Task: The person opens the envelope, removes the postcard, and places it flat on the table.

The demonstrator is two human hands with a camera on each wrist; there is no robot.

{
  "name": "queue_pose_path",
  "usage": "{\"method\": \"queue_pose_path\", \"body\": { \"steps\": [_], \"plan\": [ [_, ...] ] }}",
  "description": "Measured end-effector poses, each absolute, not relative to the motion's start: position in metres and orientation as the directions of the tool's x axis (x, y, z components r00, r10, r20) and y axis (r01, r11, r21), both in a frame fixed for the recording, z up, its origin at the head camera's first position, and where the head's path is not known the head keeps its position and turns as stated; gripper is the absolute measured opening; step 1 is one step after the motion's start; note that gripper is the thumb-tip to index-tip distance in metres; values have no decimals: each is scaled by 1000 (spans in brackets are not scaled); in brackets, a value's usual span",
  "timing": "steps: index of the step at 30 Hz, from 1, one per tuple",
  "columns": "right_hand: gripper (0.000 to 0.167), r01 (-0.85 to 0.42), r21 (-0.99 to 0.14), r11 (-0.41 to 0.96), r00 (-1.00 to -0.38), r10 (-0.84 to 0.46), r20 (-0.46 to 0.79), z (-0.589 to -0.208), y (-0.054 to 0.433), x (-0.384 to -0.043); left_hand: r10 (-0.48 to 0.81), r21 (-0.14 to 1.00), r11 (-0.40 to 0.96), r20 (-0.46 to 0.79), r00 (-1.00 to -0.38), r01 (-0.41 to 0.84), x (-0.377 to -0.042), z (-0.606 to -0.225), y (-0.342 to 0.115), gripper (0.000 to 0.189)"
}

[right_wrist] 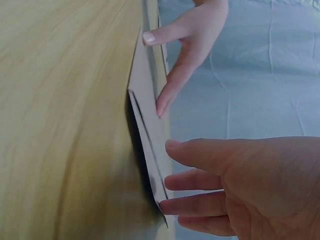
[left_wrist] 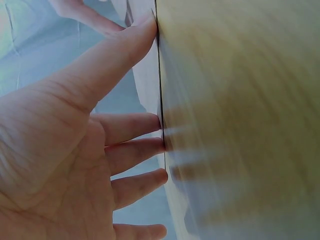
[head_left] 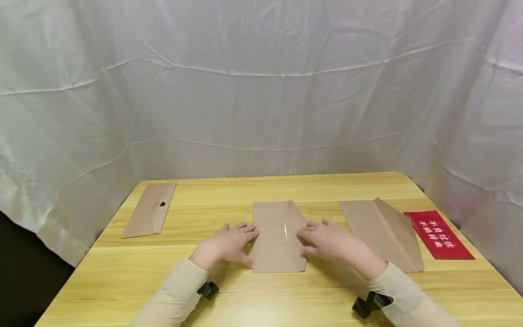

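A brown paper envelope [head_left: 267, 236] lies in the middle of the table, its flap on the right folded partway over, with a bright slit along the fold. My left hand [head_left: 229, 245] touches the envelope's left edge with spread fingers and thumb. In the left wrist view, those fingers [left_wrist: 135, 152] reach out fairly straight along the edge. At the flap side is my right hand [head_left: 328, 240], fingertips against the flap's outer edge. The right wrist view shows the flap [right_wrist: 147, 145] raised slightly off the table, with the right thumb [right_wrist: 195, 154] over it and fingers loosely extended.
To the right lies a second brown envelope [head_left: 372, 227] with its flap spread out, partly behind my right hand. A red card [head_left: 435, 234] with white characters sits beyond it. A closed envelope [head_left: 145, 213] with a dark mark is at the far left. Pale curtains [head_left: 261, 104] surround the table.
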State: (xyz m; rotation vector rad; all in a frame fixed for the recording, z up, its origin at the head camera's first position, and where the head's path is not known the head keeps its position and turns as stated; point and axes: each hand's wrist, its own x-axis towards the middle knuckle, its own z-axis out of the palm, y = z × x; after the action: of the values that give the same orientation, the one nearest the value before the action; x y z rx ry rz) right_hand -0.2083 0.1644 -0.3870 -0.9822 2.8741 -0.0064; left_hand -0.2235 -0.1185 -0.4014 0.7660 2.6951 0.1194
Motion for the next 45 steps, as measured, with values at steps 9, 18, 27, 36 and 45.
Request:
{"method": "queue_pose_path", "body": {
  "steps": [9, 18, 27, 36, 45],
  "plan": [
    [55, -620, -52, 783, -776, -621, -110, -399, 165, -218, 532, 175, 847, -292, -795, 502, -224, -401, -118, 93],
    [75, -607, -113, 786, -774, -618, -142, -412, 164, -244, 535, 180, 845, -287, -795, 503, -223, -401, -119, 93],
    [96, -547, -175, 819, -781, -574, -245, -412, 165, -261, 536, 191, 844, -288, -793, 501, -224, -402, -119, 93],
    [97, -561, -194, 805, -770, -594, -234, -412, 170, -263, 559, 150, 829, -263, -787, 539, -222, -397, -115, 87],
    [97, -576, -184, 797, -766, -604, -220, -416, 170, -264, 650, 87, 753, -252, -717, 652, -217, -397, -97, 72]
  ]
}}
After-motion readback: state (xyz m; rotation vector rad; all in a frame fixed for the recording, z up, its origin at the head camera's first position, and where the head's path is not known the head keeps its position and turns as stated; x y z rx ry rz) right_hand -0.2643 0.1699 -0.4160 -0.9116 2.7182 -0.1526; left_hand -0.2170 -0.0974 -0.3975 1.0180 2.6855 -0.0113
